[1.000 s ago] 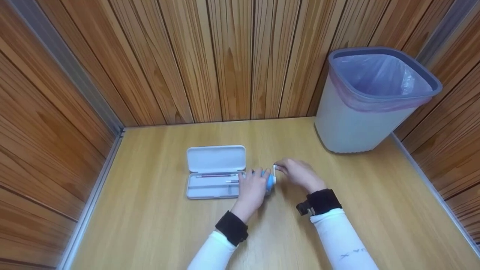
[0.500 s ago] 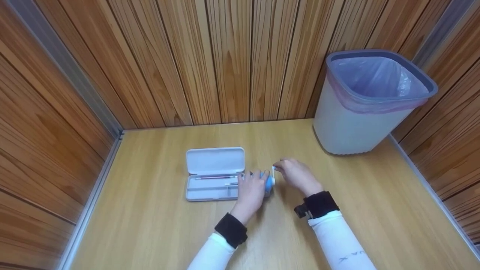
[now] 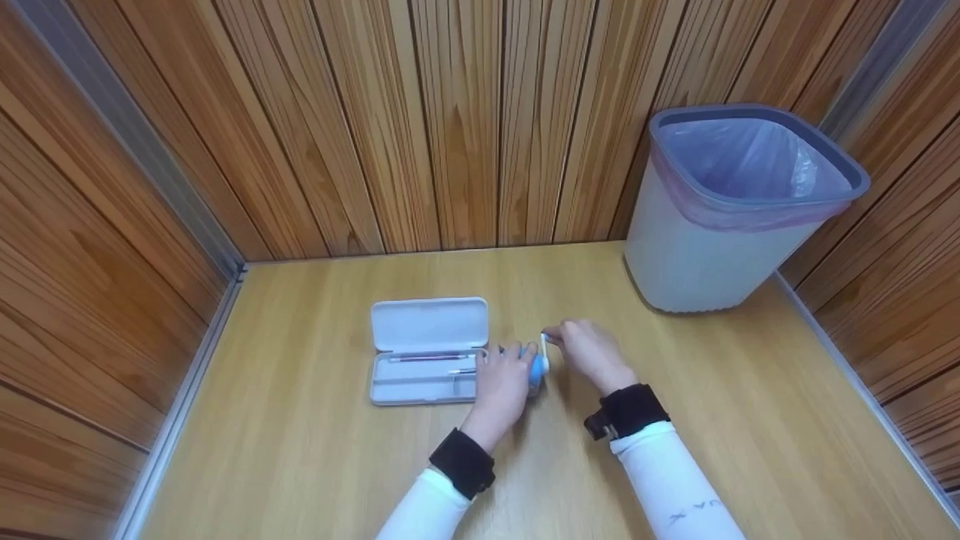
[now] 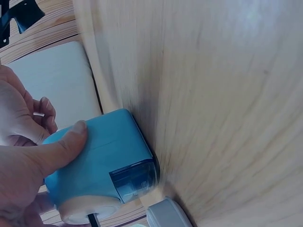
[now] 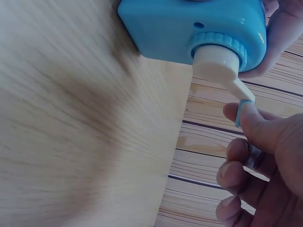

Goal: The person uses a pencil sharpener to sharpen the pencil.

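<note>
My left hand (image 3: pixel 502 382) grips a blue crank pencil sharpener (image 4: pixel 104 146) from above, the thumb lying along its side in the left wrist view. A dark pencil (image 4: pixel 93 219) sticks out of the sharpener's round pale front; its tip is hidden inside. On the opposite end is a white crank (image 5: pixel 220 66), its arm slanting outward. My right hand (image 3: pixel 592 352) pinches the crank's small blue knob (image 5: pixel 241 112) between thumb and forefinger, with the other fingers loosely curled. Left of the sharpener, an opened pale grey pencil case (image 3: pixel 429 326) holds a slim pencil (image 3: pixel 431 358).
A pale waste bin (image 3: pixel 697 255) with a purple-grey rim and a plastic liner stands at the back right. Wood-panelled walls (image 3: pixel 457 127) enclose the wooden table (image 3: pixel 315 450) at the back and sides. The sharpener stands at the case's right end.
The head view has tilted slightly, so the bin and case sit a little lower. My right hand and the crank knob have shifted slightly left; both holds are unchanged.
</note>
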{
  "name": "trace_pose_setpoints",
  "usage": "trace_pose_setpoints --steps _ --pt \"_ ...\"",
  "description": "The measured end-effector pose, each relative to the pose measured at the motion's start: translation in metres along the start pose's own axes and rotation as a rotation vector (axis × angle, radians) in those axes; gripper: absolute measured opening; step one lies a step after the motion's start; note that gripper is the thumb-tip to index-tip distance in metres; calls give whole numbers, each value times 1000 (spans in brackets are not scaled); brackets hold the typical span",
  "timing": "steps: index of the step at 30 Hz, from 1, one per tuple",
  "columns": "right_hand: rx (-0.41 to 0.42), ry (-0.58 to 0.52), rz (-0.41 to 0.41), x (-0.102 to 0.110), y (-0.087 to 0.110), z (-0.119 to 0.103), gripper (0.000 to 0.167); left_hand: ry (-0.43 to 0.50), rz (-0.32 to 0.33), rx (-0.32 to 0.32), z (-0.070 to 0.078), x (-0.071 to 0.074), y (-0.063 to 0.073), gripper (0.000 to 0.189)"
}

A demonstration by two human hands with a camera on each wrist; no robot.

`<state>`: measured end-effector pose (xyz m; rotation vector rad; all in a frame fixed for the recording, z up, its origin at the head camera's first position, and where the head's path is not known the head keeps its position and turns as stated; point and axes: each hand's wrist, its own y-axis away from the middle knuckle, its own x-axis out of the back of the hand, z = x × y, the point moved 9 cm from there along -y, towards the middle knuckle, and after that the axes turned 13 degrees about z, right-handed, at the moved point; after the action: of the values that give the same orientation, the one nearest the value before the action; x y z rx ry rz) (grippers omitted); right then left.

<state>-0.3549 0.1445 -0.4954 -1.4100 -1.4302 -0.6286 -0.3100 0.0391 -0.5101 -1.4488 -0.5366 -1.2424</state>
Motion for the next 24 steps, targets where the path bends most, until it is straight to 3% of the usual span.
trace_pose_setpoints --steps 18,24 --pt "-31 52 -25 -5 -8 4 24 -41 30 -6 0 0 0 51" --pt "-20 104 -43 -14 -10 8 22 -21 46 -18 2 0 1 64"
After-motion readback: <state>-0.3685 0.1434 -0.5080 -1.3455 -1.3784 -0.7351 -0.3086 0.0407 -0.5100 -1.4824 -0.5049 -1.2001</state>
